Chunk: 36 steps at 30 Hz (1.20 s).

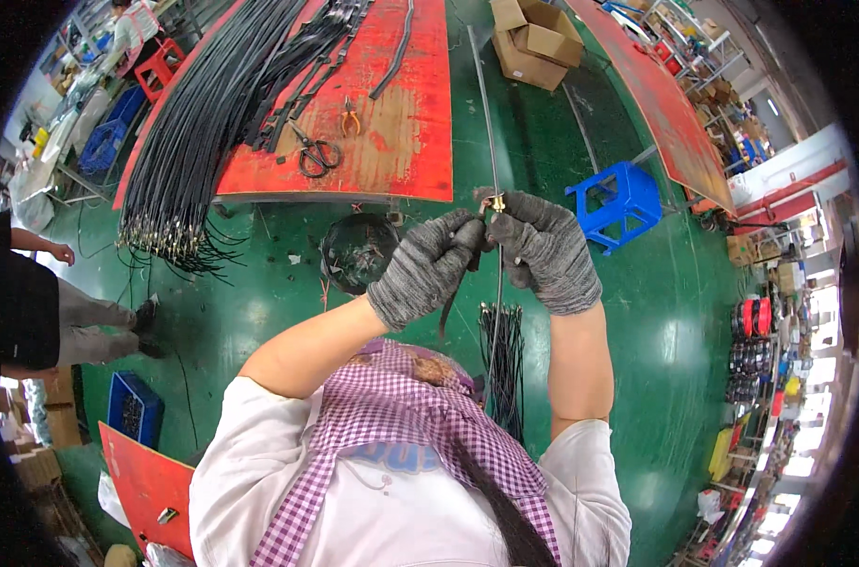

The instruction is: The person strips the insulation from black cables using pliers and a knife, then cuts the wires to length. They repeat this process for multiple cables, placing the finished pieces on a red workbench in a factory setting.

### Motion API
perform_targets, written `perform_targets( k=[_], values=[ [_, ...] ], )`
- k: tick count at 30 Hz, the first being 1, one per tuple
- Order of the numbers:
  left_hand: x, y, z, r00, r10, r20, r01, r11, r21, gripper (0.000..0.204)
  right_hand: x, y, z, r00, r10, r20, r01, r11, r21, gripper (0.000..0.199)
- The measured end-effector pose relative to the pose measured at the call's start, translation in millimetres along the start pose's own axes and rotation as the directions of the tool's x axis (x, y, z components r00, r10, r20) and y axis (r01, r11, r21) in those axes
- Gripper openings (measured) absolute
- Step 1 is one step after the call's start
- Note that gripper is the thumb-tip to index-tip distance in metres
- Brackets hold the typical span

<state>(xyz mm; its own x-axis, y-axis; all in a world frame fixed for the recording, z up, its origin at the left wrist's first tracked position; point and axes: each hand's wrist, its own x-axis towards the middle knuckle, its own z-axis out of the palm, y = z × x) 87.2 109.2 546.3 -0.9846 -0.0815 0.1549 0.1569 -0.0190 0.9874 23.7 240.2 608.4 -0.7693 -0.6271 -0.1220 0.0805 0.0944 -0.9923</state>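
My left hand (425, 269) and my right hand (552, 253), both in grey knit gloves, meet in front of me over the green floor. Between them runs a long thin dark cable (483, 94), stretching away from me. A small brass-coloured fitting (496, 202) sits on it at my right fingertips, which are closed around the cable there. My left fingers pinch a dark strip (445, 317), whose loose end hangs below the glove. Its upper end is hidden among the fingertips. Just below my hands hangs or lies a bundle of black cables (502, 364) with metal tips.
A red table (420, 142) at the far left bears a thick bundle of black cables (198, 142), scissors (314, 154) and orange-handled pliers (351, 118). Around it are a black bucket (358, 250), a blue stool (618, 203) and cardboard boxes (533, 47). A person (33, 293) stands at left.
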Motion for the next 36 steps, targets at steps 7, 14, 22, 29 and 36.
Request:
perform_targets(
  k=[7, 14, 22, 29, 36],
  values=[
    [-8.7, -2.7, 3.0, 0.996, -0.017, 0.093, 0.027, 0.995, -0.098, 0.021, -3.1, -0.6, -3.0, 0.988, 0.136, 0.077, -0.141, 0.988, 0.069, 0.032],
    [-5.5, -2.0, 10.3, 0.981, 0.050, 0.188, -0.062, 0.997, 0.055, 0.023, -8.3, -17.7, -19.3, 0.981, 0.162, 0.107, -0.140, 0.972, -0.187, 0.028],
    [8.5, 4.9, 23.2, 0.980, 0.121, 0.158, -0.126, 0.992, 0.021, 0.021, -5.5, -20.0, -39.9, 0.988, 0.033, 0.148, 0.015, 0.949, -0.314, 0.024],
    [8.0, 1.4, 41.5, 0.984, 0.174, -0.042, -0.173, 0.985, 0.021, 0.018, -1.9, -14.1, -46.4, 0.989, -0.066, 0.135, 0.103, 0.952, -0.287, 0.030],
    [9.4, 2.4, 50.3, 0.987, 0.122, -0.109, -0.130, 0.989, -0.071, 0.016, -7.9, -17.3, -49.3, 0.989, 0.000, 0.151, 0.039, 0.965, -0.258, 0.028]
  ],
)
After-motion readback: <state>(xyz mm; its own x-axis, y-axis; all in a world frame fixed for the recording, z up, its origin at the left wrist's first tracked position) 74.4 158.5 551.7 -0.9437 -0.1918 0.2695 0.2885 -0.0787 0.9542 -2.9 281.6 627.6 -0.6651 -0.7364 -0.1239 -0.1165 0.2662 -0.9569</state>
